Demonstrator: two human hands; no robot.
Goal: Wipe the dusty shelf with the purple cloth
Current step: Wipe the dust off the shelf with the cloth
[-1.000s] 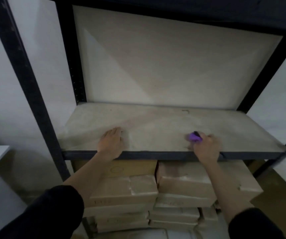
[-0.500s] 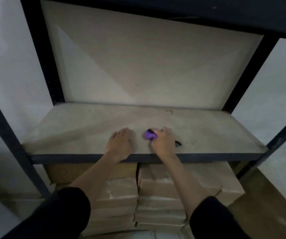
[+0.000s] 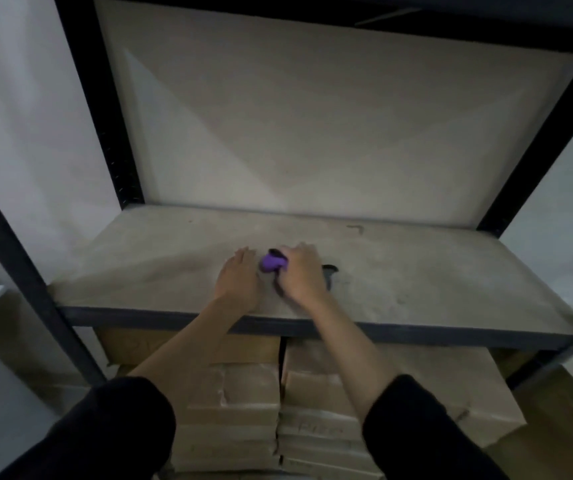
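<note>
Purple cloth point(image 3: 273, 265): bunched, gripped by the curled right hand point(image 3: 301, 276), middle of the shelf point(image 3: 434, 268), near its front edge. Left hand point(image 3: 238, 280): laid flat beside it, fingers straight. Advised: cloth spread flatter, pressed evenly, strokes overlapped toward both back corners.

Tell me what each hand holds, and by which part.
The right hand grips the small purple cloth, bunched under the hand; one purple end sticks out. The left hand holds nothing; it rests flat on the dusty grey shelf board.
</note>
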